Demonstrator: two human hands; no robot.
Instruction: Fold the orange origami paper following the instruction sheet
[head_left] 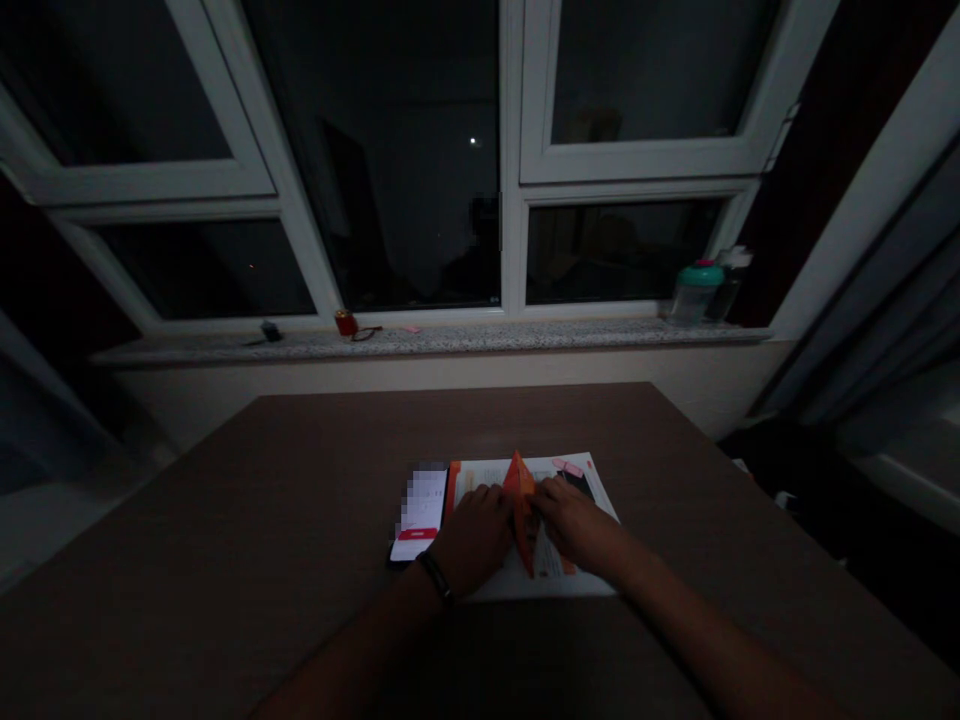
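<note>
An orange folded paper [523,490] stands upright with its pointed tip up, between my two hands. My left hand [476,535], with a dark band on the wrist, has its fingers closed on the paper's left side. On the other side my right hand [574,515] pinches the paper's right edge. Beneath both lies a white printed sheet or booklet [577,585] with an orange strip at its left. A phone [420,515] with a lit screen lies just left of it. A pink item [568,467] rests at the sheet's upper right.
The brown table [315,480] reaches toward a window. On the stone sill [465,338] stand a small red jar [346,323], a small dark object [271,330] and a teal-lidded bottle [697,290] beside a clear bottle [731,285]. Curtains hang at both sides.
</note>
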